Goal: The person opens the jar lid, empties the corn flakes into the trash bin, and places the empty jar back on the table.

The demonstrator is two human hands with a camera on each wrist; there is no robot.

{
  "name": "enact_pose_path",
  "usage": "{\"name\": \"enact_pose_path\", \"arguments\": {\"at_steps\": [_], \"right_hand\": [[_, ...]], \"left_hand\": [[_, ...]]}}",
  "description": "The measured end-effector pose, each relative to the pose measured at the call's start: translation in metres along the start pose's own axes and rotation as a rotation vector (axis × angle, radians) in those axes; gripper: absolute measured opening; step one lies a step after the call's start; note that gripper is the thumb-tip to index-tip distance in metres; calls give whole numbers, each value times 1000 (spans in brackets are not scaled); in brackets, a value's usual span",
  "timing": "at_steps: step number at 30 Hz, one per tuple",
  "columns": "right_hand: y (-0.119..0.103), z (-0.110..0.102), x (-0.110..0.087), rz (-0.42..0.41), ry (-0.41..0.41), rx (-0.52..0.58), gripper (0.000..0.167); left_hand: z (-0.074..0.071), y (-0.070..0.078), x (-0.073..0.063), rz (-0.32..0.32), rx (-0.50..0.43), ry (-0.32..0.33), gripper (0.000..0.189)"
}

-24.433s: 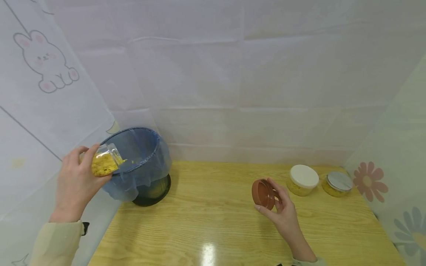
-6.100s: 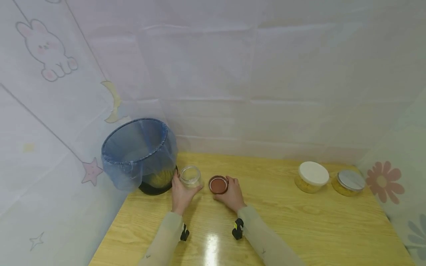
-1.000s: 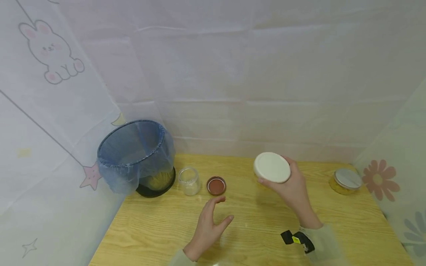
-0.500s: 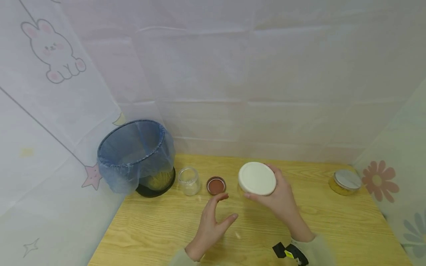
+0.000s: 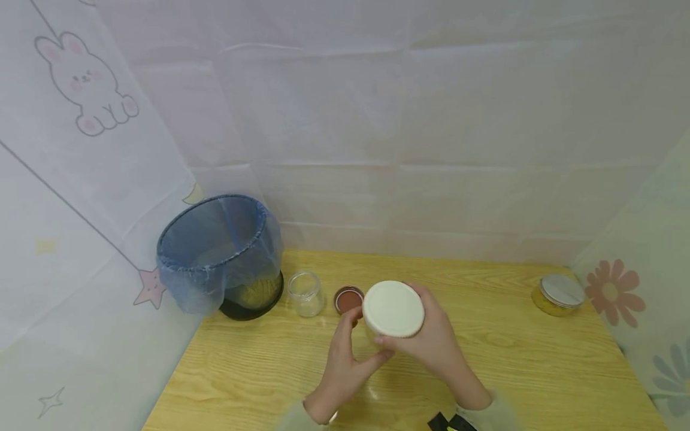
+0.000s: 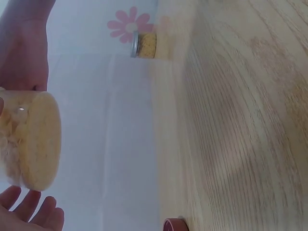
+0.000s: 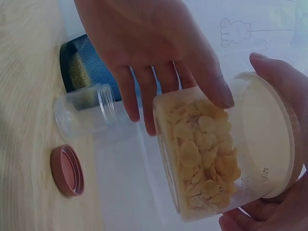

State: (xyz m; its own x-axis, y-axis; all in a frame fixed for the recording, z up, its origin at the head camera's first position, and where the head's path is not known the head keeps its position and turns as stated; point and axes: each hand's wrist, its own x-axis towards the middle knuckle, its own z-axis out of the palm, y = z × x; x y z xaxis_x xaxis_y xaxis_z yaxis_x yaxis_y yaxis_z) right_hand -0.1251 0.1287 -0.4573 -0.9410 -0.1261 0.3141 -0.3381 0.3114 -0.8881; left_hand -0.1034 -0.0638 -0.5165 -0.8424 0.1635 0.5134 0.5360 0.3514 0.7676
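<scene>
My right hand [image 5: 438,338] grips a clear round tub with a white lid [image 5: 393,307] above the table, fingers around its lid end. Yellow flakes [image 7: 204,154], like cornflakes, partly fill the tub in the right wrist view, beside printed measuring marks. My left hand [image 5: 341,366] is at the tub's left side, fingers extended and thumb apart from them. In the right wrist view its thumb overlaps the tub wall; whether it touches cannot be told. Behind the hands lies a reddish-brown jar lid [image 5: 347,298], inside up, partly covered. A clear open jar [image 5: 306,294] stands left of it.
A mesh bin with a blue liner [image 5: 218,251] stands at the table's back left. At the back right is a silver-lidded jar [image 5: 559,294] with yellow contents. Printed cloth walls [image 5: 323,120] border the wooden table [image 5: 512,359].
My right hand has brought the white-lidded tub left and nearer, up to my left hand. Earlier, the brown-lidded jar's yellow flakes were tipped at the bin; jar and lid were then set down.
</scene>
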Motion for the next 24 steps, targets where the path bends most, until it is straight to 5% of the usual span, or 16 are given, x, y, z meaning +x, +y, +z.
{"name": "enact_pose_path", "arguments": {"at_steps": [5, 13, 19, 24], "right_hand": [[-4, 10, -4, 29, 1, 29, 99], [-9, 23, -9, 52, 17, 42, 101], [-12, 31, -14, 17, -3, 51, 101], [-15, 34, -17, -30, 6, 16, 101]], "left_hand": [[4, 1, 0, 29, -30, 35, 89], [8, 4, -1, -23, -78, 66, 109], [8, 8, 3, 84, -48, 140, 113], [6, 7, 4, 89, -19, 180, 104]]}}
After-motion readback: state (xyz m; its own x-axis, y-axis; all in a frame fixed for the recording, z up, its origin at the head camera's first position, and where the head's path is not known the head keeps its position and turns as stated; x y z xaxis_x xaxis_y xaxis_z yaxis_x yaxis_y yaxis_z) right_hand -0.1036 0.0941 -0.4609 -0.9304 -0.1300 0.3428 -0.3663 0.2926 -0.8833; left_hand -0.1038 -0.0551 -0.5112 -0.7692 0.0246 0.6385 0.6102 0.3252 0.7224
